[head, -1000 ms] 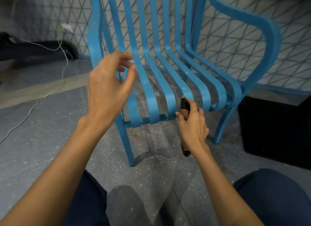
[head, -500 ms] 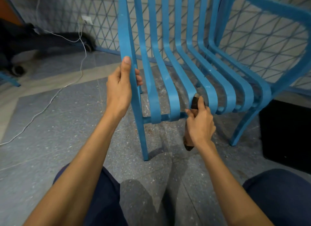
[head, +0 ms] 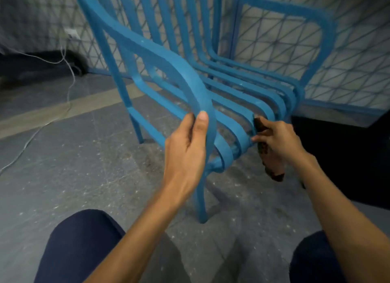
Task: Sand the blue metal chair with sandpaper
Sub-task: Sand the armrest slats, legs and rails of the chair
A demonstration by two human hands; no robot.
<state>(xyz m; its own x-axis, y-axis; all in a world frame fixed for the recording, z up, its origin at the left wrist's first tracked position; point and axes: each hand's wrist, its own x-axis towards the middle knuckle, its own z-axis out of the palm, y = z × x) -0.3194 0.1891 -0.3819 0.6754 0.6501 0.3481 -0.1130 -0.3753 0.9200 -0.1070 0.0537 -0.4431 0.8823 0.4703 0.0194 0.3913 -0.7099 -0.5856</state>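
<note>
The blue metal chair (head: 211,57) stands on the floor before me, turned so its near armrest curves down toward me. My left hand (head: 187,152) grips that armrest near its front bend, thumb on top. My right hand (head: 278,141) holds a dark brown strip of sandpaper (head: 272,166) against the front curl of the seat slats; the strip's lower end hangs below the hand. The chair's near front leg runs down behind my left wrist.
A white cable (head: 42,122) trails across the grey speckled floor (head: 84,173) at left. A lattice-patterned wall (head: 348,57) stands behind the chair. A black mat (head: 348,156) lies at right. My knees in dark trousers (head: 84,244) are at the bottom.
My left hand went from open in the air to gripping the chair's left edge. The chair now appears rotated, armrest toward me. My right hand stayed on the slat fronts with the sandpaper.
</note>
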